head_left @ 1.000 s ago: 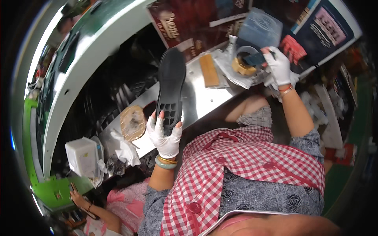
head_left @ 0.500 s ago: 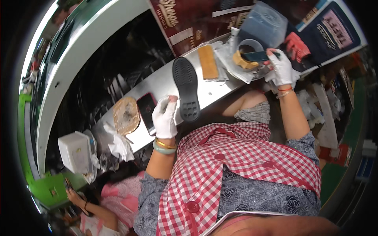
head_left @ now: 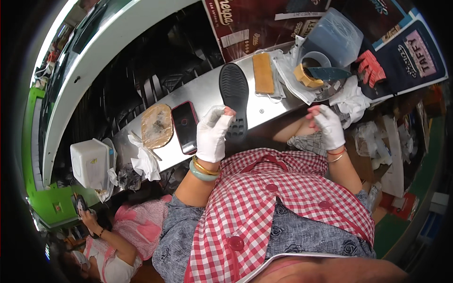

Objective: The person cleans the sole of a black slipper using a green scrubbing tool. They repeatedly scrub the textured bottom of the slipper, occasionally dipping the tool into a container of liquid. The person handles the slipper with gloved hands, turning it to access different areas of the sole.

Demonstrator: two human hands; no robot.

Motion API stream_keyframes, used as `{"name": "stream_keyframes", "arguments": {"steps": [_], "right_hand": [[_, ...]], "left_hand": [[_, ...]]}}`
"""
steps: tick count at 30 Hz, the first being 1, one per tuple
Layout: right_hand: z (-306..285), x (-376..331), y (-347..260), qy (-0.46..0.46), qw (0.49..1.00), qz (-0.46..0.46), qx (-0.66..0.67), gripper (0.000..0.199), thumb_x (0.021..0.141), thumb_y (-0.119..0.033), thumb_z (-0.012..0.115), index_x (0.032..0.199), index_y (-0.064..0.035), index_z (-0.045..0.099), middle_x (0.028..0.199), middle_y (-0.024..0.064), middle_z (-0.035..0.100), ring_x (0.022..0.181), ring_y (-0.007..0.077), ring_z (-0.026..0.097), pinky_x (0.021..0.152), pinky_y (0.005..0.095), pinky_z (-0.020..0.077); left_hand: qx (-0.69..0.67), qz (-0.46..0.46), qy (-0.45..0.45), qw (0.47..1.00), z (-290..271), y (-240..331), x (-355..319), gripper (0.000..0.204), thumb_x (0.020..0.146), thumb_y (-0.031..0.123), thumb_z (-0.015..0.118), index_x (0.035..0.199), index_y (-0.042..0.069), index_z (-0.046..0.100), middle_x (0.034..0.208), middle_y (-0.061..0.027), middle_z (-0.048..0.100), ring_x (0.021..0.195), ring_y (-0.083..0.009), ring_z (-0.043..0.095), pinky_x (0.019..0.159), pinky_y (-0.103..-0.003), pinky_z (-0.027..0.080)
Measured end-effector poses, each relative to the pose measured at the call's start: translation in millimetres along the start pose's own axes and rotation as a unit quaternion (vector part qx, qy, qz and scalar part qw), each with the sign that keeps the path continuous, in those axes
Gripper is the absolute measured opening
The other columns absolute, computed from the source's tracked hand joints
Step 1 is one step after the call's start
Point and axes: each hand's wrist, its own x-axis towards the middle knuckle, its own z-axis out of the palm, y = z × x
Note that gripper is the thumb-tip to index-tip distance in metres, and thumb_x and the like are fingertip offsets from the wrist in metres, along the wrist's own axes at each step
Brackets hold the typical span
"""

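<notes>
A black shoe sole (head_left: 233, 87) lies tread up on the metal bench. My left hand (head_left: 211, 139), in a white glove with bare fingertips, is closed at its near part; its fingertips overlap the sole's edge, and what they pinch is hidden. My right hand (head_left: 330, 127), gloved alike, hovers right of the sole with fingers loosely bent, partly apart, and nothing visible in them. Beyond it, a flat dark blade (head_left: 332, 73) rests by a clear cup (head_left: 318, 58) and a yellowish piece (head_left: 307, 76).
The bench (head_left: 271, 112) also bears a yellow block (head_left: 263, 73), a phone (head_left: 185, 127), a brown round pad (head_left: 157, 126) and crumpled white cloth (head_left: 351, 100). A clear tub (head_left: 335, 35) and red glove (head_left: 371, 68) sit at the back right. Another person's hand (head_left: 88, 220) shows lower left.
My right hand has let go of the dark blade and moved down toward me. My left hand has shifted so its fingertips overlap the sole. The view has turned slightly.
</notes>
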Motion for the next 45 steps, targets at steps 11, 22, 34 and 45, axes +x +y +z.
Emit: {"name": "stream_keyframes", "arguments": {"steps": [11, 22, 34, 45], "right_hand": [[110, -4, -47, -0.136, 0.963, -0.233, 0.031, 0.014, 0.086, -0.009, 0.062, 0.098, -0.0021, 0.064, 0.086, 0.0017, 0.062, 0.081, 0.0090, 0.056, 0.073, 0.0221, 0.0434], [137, -4, -11, -0.207, 0.936, -0.072, 0.275, 0.019, 0.083, -0.005, 0.065, 0.099, 0.0024, 0.058, 0.095, 0.0064, 0.063, 0.082, 0.0131, 0.062, 0.073, 0.0238, 0.0485], [142, -3, -8, -0.136, 0.981, -0.042, 0.134, 0.017, 0.091, -0.014, 0.057, 0.096, 0.0010, 0.061, 0.086, 0.0053, 0.063, 0.073, 0.0107, 0.059, 0.067, 0.0215, 0.0470], [163, -1, -11, -0.360, 0.919, 0.019, 0.157, 0.027, 0.093, -0.023, 0.052, 0.106, -0.0008, 0.059, 0.090, 0.0013, 0.062, 0.078, 0.0088, 0.057, 0.066, 0.0202, 0.0445]], "left_hand": [[-0.086, -0.056, -0.048, 0.994, -2, -6, -15, 0.021, 0.090, 0.018, 0.055, 0.095, -0.002, 0.060, 0.089, -0.0089, 0.063, 0.085, -0.0155, 0.059, 0.082, -0.027, 0.045], [-0.170, -0.115, -0.058, 0.977, 2, -9, -24, 0.030, 0.093, 0.021, 0.047, 0.110, -0.002, 0.055, 0.112, -0.0170, 0.059, 0.103, -0.0245, 0.057, 0.092, -0.036, 0.042], [-0.019, -0.068, -0.004, 0.998, -10, -8, -34, 0.022, 0.086, 0.009, 0.058, 0.106, -0.001, 0.060, 0.112, -0.0102, 0.060, 0.100, -0.0177, 0.058, 0.088, -0.029, 0.044], [0.466, 0.375, 0.026, 0.801, -32, -6, -45, 0.029, 0.066, 0.004, 0.070, 0.094, 0.007, 0.062, 0.096, -0.0096, 0.062, 0.091, -0.0303, 0.058, 0.078, -0.039, 0.045]]}}
